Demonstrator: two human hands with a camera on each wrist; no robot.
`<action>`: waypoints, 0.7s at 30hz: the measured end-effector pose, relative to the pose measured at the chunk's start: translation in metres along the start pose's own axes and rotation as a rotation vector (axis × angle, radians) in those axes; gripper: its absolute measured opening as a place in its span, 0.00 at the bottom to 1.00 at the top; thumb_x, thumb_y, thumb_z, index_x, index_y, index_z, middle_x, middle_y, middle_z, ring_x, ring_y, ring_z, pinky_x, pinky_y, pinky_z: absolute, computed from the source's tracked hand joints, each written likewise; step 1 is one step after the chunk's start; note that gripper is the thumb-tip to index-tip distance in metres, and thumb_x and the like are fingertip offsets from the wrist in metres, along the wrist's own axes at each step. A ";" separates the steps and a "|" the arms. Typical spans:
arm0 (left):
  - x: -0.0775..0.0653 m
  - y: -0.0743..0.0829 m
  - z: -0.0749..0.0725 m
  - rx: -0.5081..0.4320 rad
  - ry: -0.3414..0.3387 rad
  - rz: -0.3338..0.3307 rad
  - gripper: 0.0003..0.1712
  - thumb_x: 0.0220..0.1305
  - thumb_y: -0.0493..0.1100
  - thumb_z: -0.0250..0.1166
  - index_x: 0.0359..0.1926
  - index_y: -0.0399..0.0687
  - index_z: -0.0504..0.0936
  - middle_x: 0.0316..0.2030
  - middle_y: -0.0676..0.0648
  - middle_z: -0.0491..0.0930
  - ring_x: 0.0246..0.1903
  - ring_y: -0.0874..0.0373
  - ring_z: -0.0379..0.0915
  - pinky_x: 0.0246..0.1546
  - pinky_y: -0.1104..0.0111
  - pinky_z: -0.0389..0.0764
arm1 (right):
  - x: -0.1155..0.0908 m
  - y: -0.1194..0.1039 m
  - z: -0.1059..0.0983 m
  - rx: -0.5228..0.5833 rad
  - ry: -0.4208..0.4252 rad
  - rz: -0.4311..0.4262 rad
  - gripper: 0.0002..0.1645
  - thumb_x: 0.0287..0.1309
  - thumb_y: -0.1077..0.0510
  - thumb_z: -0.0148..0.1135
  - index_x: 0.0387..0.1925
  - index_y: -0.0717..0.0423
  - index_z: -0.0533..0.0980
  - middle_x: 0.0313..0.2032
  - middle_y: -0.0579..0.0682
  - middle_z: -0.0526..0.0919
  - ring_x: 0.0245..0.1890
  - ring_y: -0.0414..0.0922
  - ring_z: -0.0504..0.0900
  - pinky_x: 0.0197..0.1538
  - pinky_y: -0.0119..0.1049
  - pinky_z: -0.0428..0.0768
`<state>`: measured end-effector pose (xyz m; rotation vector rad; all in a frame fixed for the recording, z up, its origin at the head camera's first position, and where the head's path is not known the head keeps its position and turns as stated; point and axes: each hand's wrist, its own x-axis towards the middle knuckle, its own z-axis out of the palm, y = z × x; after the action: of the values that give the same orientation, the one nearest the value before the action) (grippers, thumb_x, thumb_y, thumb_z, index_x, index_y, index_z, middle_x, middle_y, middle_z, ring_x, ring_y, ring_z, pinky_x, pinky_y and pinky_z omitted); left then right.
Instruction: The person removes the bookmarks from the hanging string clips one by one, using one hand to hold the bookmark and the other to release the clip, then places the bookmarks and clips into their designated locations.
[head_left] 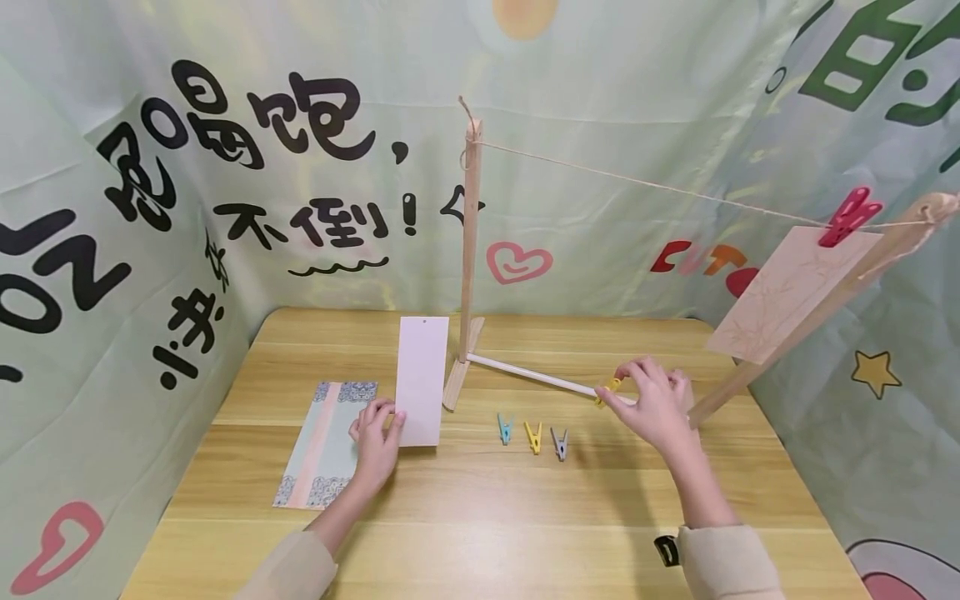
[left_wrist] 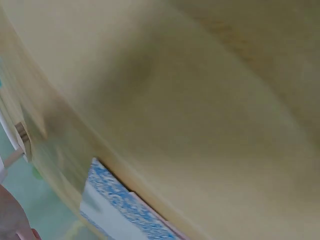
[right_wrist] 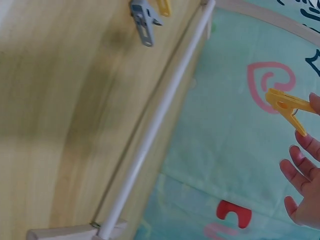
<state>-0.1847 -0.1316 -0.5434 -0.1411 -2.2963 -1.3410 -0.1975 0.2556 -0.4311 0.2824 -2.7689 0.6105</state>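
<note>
My left hand (head_left: 377, 437) pinches a pale, narrow card (head_left: 422, 379) by its lower left edge and holds it upright above the table. A small hole shows near the card's top. In my right hand (head_left: 655, 402), thumb and index finger pinch a yellow clothespin (right_wrist: 287, 106). Above that hand a string (head_left: 637, 181) runs between two wooden posts. A red clothespin (head_left: 850, 217) holds a patterned card (head_left: 791, 292) on the string near the right post. Only a bit of the left hand shows in the left wrist view.
On the table lie a blue clothespin (head_left: 505, 429), another yellow clothespin (head_left: 533, 438) and a grey clothespin (head_left: 560, 445). A patterned sheet (head_left: 318, 446) with a pink stripe lies at the left. A white rod (head_left: 532, 374) joins the stand's left post (head_left: 471, 242) and right post (head_left: 817, 304) low down.
</note>
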 end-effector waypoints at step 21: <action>-0.034 -0.028 -0.025 0.042 0.053 -0.133 0.09 0.64 0.36 0.54 0.32 0.32 0.74 0.44 0.35 0.68 0.46 0.41 0.58 0.51 0.43 0.40 | -0.022 0.013 0.040 -0.007 -0.119 0.099 0.22 0.49 0.43 0.64 0.34 0.57 0.73 0.43 0.58 0.74 0.47 0.60 0.71 0.53 0.60 0.51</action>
<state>-0.1549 -0.1617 -0.5709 0.0612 -2.3220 -1.3422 -0.1900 0.2521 -0.4774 0.1870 -2.9134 0.6269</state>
